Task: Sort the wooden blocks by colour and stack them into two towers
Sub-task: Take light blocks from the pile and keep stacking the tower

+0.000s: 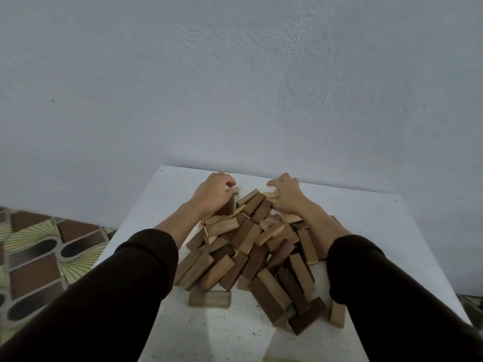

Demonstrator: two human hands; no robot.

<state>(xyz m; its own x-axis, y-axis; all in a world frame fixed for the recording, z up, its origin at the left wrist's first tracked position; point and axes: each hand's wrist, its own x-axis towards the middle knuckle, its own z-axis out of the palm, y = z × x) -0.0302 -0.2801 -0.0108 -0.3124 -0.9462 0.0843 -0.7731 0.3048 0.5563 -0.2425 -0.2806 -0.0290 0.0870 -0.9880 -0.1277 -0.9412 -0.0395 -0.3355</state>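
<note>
A loose heap of wooden blocks [251, 246], light tan and dark brown mixed, lies on the white table [366, 220]. Both my arms reach over the heap to its far end. My left hand [213, 194] lies on the blocks at the far left with its fingers curled over a light block [233, 190]. My right hand [286, 195] lies on the far right of the heap, fingers curled round a light block [269, 195]. No tower stands anywhere in view.
A pale wall [235, 87] rises directly behind the table's far edge. A patterned floor [39, 244] shows at the left. One tan block [210, 299] lies apart near the front, and another [337, 314] stands at the right.
</note>
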